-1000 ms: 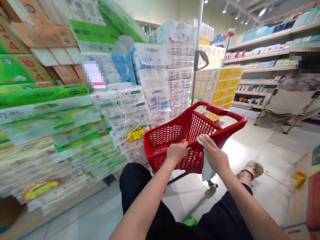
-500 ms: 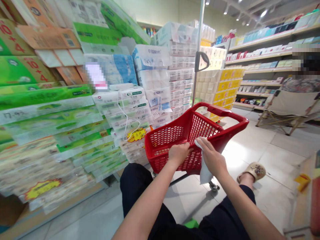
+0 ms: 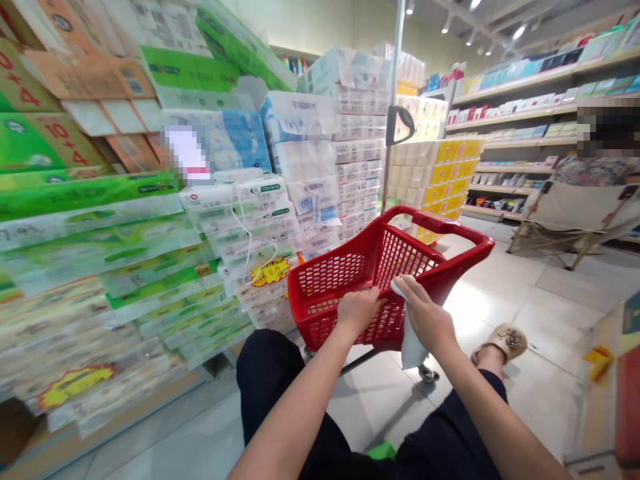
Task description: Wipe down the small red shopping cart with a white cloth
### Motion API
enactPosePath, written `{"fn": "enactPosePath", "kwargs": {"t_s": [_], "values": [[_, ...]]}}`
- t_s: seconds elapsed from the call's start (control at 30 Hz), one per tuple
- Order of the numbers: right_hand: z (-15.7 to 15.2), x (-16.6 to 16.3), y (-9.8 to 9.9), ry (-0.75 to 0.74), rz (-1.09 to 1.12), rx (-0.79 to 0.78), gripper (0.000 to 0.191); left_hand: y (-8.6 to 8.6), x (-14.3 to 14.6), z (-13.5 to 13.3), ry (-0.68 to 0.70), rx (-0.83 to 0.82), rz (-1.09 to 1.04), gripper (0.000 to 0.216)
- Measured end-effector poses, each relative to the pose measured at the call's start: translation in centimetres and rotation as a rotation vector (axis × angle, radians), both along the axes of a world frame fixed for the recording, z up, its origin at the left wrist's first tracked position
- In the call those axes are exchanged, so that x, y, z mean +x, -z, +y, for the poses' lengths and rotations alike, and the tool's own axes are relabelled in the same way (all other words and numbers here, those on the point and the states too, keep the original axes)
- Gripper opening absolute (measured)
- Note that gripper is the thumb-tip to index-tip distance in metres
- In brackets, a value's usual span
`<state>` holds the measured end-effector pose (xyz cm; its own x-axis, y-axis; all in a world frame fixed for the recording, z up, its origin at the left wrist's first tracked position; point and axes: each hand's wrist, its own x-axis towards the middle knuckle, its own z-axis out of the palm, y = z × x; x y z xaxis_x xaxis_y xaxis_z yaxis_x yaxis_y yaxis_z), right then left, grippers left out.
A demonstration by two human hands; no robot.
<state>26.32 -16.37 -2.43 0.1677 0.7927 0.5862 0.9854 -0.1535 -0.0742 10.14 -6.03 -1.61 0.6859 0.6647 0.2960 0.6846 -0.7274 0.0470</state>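
A red plastic shopping cart point(image 3: 333, 273) with perforated walls stands on casters in front of my knees. My left hand point(image 3: 359, 311) is closed over the near rim of its basket, the fingers curled over the edge. Just to the right, my right hand point(image 3: 429, 319) presses a white cloth point(image 3: 413, 347) against the same rim near the handle end. The cloth's lower part hangs down outside the basket. Inside, the basket looks bare where it shows.
Stacked tissue packs point(image 3: 250, 220) rise along the left, with a phone point(image 3: 186, 152) and a white cable point(image 3: 249, 237) on them. A metal pole point(image 3: 393, 73) stands behind the cart. A person sits in a folding chair point(image 3: 575, 207) at right, near stocked shelves point(image 3: 520, 100).
The view has shifted slightly, so the surroundings sit a little further left. Both hands keep their places on the cart's rim, with the cloth still under the right one.
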Motion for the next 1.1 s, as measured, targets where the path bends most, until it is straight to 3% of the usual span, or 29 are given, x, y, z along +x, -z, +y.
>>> {"fn": "enactPosePath", "kwargs": {"t_s": [0.2, 0.33, 0.6, 0.7, 0.87, 1.1], "values": [[0.3, 0.5, 0.4, -0.050, 0.027, -0.016, 0.073, -0.9, -1.6, -0.1, 0.085, 0.007, 0.024, 0.039], [0.3, 1.2, 0.3, -0.025, 0.063, -0.007, 0.072, -1.0, -3.6, 0.3, 0.021, -0.014, 0.053, 0.036], [0.4, -3.1, 1.1, -0.079, 0.029, -0.046, 0.079, -0.2, -3.6, 0.1, -0.059, -0.058, 0.084, 0.039], [0.1, -2.0, 0.8, -0.095, 0.016, -0.064, 0.078, -0.1, -3.5, 0.1, -0.056, -0.053, 0.068, 0.039], [-0.2, 1.1, 0.0, 0.027, 0.069, 0.001, 0.072, 0.2, -3.4, 0.1, -0.057, -0.041, 0.050, 0.041], [0.3, -4.0, 1.1, -0.100, 0.056, -0.071, 0.072, 0.6, -3.0, -0.1, -0.064, -0.012, 0.041, 0.040]]}}
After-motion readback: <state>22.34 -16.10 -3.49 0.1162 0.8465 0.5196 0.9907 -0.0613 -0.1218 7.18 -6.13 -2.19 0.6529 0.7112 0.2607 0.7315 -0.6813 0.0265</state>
